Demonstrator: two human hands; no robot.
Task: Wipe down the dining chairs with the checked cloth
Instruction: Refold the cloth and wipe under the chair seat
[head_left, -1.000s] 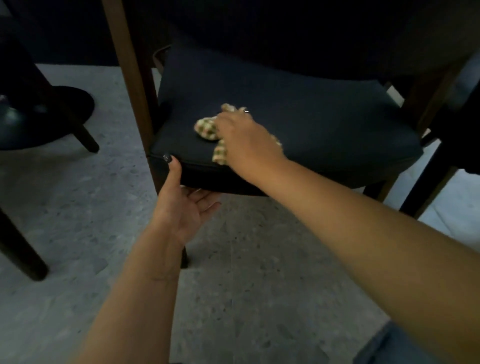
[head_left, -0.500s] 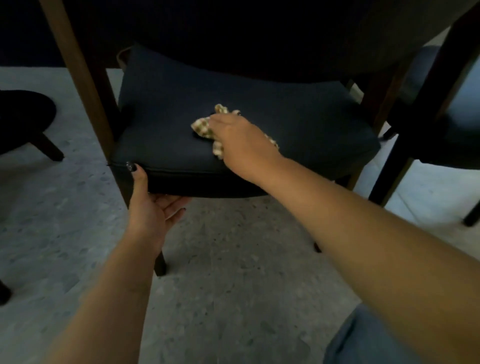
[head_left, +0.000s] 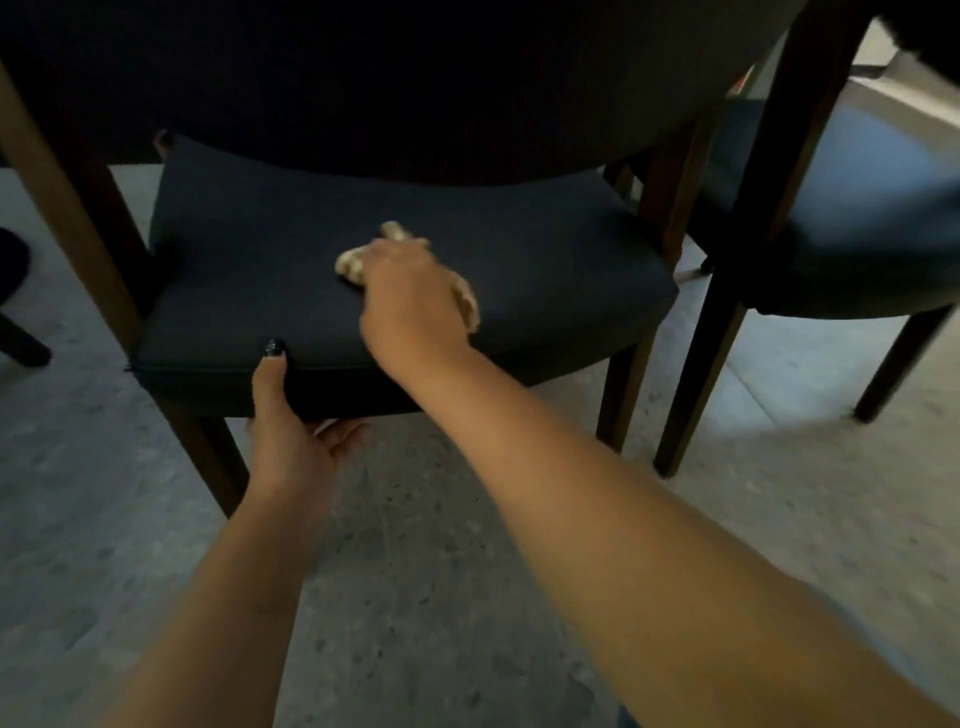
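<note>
Right hand (head_left: 410, 296): lies on top of the checked cloth (head_left: 353, 262) near the middle of the seat, fingers curled down over the bunched fabric and pressing it to the cushion; the fingertips are blurred.
Checked cloth: crumpled, pale with a faint check, sticking out from under the hand at its far left and again along its right side; it lies on the seat cushion (head_left: 249, 270).
Left hand (head_left: 291, 431): grips the front edge of the cushion, thumb with a dark-painted nail on top by the seam, fingers hooked underneath, only their tips showing below.
Dining chair (head_left: 114, 244): dark blue upholstered seat in a brown wooden frame, the curved backrest looming dark above it.
Second chair (head_left: 857, 208): stands just to the right, same dark seat and wooden legs, close beside the first.
Floor (head_left: 441, 571): grey speckled stone, with a lighter patch under the right-hand chair.
Far left: a dark leg of some other piece of furniture (head_left: 21, 343), too cropped to name.
</note>
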